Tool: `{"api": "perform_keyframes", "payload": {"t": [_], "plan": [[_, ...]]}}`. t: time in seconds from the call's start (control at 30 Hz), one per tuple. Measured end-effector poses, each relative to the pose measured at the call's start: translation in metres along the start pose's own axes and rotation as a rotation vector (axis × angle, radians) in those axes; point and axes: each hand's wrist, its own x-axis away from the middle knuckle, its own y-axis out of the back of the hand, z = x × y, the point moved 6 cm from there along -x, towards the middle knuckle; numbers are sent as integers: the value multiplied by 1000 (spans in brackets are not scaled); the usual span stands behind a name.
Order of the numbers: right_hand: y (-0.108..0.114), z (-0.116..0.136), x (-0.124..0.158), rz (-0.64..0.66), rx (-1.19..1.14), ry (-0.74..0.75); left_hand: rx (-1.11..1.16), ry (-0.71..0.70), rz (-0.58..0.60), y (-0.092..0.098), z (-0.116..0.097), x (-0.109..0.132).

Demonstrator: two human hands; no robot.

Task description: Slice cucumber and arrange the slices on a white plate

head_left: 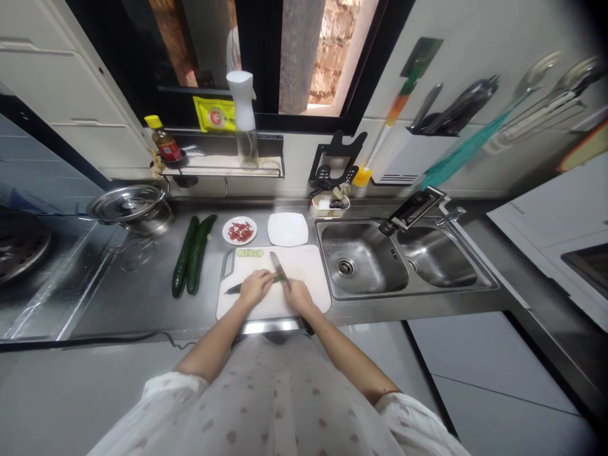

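Observation:
On the white cutting board (308, 299), my left hand (256, 286) is closed over a dark green cucumber (234, 289), whose tip sticks out to the left. My right hand (298, 296) grips a kitchen knife (279, 267); its blade points away from me, at the cucumber's right end. A row of pale cucumber slices (249, 253) lies near the board's far edge. Behind the board stand a white plate of chopped red pieces (240, 231) and a squarish white plate (287, 229). Two whole cucumbers (194, 256) rest on the steel counter, left of the board.
A double sink (361, 253) with a dark faucet (403, 215) adjoins the board on the right. At back left sits a lidded steel pot (135, 206), with a wire whisk (135, 253) before it. A wall shelf (223, 168) carries a sauce bottle (166, 142) and a spray bottle (244, 120).

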Motion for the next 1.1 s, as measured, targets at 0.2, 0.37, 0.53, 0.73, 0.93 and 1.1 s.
{"api": "perform_keyframes", "payload": {"t": [0.2, 0.37, 0.53, 0.73, 0.93, 1.1], "plan": [[-1, 2, 0, 0, 8, -9, 24, 13, 8, 0, 0, -1], [-1, 3, -1, 13, 13, -12, 18, 13, 10, 1, 0, -1], [-1, 5, -3, 12, 18, -9, 17, 0, -13, 1, 0, -1], [-3, 6, -6, 7, 30, -1, 21, 15, 12, -2, 3, -2], [-4, 7, -8, 1, 39, -10, 16, 11, 13, -2, 2, -2], [-5, 10, -10, -4, 52, -4, 9, -11, 3, 1, 0, -2]]}}
